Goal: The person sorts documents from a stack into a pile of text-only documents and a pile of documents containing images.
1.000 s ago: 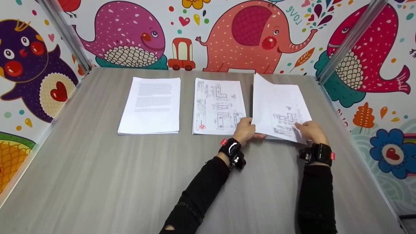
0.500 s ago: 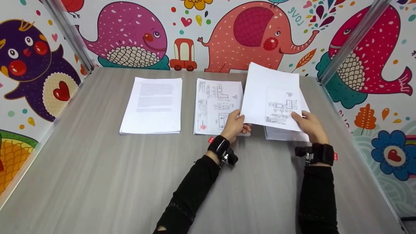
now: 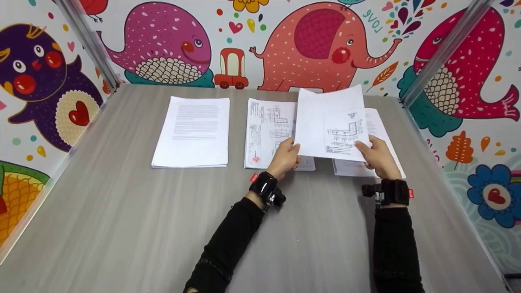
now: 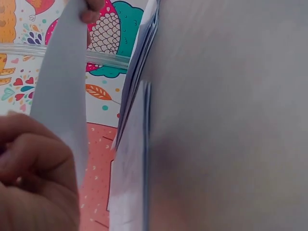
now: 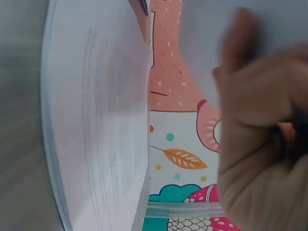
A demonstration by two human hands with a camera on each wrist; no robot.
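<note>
A sheet of paper with a technical drawing is held up off the table by both hands. My left hand pinches its lower left corner. At the lower right edge, my right hand grips it between thumb and fingers. Beneath the sheet's left part lies a stack of drawings, partly covered. Under its right part and the right hand is a stack of printed text pages; the right wrist view shows that text stack from the side. In the left wrist view the raised sheet hangs apart from the stacks.
Another stack of text pages lies at the left of the grey table. Walls printed with cartoon animals and metal corner posts bound the table at the back and sides.
Both hands have lifted the drawing sheet off the right-hand stack and carried it left, partly over the middle stack. The right stack's text page is now exposed.
</note>
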